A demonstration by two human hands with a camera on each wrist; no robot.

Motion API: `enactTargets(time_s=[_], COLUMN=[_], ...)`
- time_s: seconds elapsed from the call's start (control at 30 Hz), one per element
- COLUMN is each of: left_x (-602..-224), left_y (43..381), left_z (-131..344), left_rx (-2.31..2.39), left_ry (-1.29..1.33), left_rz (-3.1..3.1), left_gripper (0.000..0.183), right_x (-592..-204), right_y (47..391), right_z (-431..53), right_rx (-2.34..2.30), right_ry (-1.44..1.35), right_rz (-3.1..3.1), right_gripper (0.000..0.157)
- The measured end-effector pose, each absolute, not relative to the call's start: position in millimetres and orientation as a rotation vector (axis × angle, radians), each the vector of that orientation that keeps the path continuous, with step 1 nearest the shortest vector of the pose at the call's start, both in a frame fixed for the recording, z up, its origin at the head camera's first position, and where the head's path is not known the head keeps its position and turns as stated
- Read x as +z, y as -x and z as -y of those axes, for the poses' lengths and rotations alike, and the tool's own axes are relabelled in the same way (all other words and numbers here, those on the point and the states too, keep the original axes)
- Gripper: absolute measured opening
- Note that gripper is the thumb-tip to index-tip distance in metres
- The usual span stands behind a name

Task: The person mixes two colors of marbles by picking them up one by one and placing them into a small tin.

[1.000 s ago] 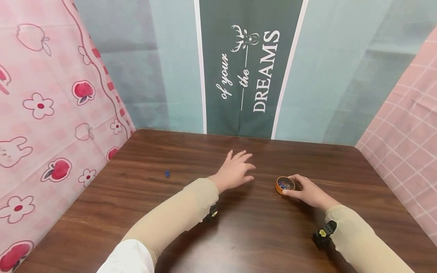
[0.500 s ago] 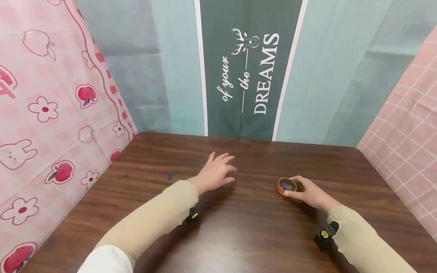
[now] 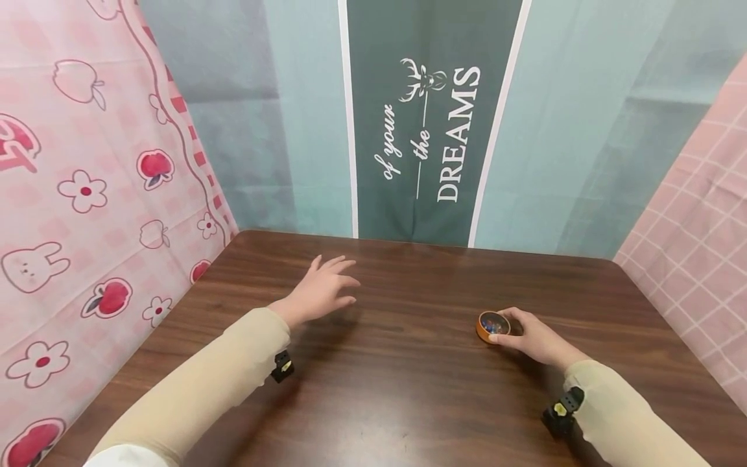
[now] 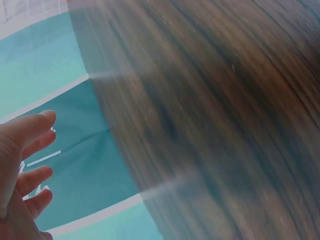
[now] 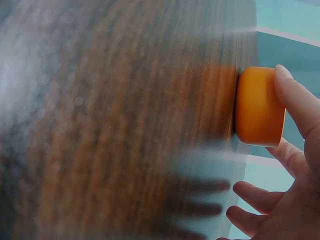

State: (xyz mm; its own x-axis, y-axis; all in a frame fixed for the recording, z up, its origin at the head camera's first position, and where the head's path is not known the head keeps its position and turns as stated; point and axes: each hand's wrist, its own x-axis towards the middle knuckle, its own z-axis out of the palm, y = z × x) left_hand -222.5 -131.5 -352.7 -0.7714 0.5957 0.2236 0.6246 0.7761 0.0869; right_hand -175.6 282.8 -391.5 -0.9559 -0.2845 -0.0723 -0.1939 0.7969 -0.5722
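Note:
My right hand (image 3: 539, 337) holds a small round orange container (image 3: 480, 329) between thumb and fingers at its rim. Tiny blue, reddish and pale pieces (image 3: 493, 325) show inside its dark top. In the right wrist view the container's smooth orange side (image 5: 260, 107) sits right at the tabletop, while the other fingers of that hand spread apart. My left hand (image 3: 318, 288) hovers over the table's left half, palm down, fingers spread and holding nothing. The left wrist view shows its thumb and fingertips (image 4: 37, 177) with nothing between them. The small blue piece on the table is hidden behind my left hand and wrist.
Both arms reach over a glossy dark wooden table (image 3: 408, 363). Behind it hangs a teal curtain (image 3: 414, 220) with white lettering. A pink patterned cloth (image 3: 105, 214) borders the left side, a pink checked cloth (image 3: 694, 240) the right.
My left hand has moved left across the table, fingers still spread, and now covers the small blue piece. My right hand keeps holding the orange container in place; the head view shifts slightly.

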Motion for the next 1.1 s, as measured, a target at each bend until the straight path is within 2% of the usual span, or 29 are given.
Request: enactTargets(time_s=[0.6, 1.1], left_x=[-357, -364], left_y=[220, 226], left_z=[156, 202], left_rx=[-0.262, -0.299], left_ry=[0.973, 0.887], left_rz=[2.830, 2.836], left_gripper=[0.026, 0.022], right_x=[-396, -392], right_y=[175, 172], right_z=[-284, -280], right_rx=[-0.874, -0.847], right_ry=[0.382, 0.381], right_rz=[-2.833, -2.862], right_gripper=[0.060, 0.057])
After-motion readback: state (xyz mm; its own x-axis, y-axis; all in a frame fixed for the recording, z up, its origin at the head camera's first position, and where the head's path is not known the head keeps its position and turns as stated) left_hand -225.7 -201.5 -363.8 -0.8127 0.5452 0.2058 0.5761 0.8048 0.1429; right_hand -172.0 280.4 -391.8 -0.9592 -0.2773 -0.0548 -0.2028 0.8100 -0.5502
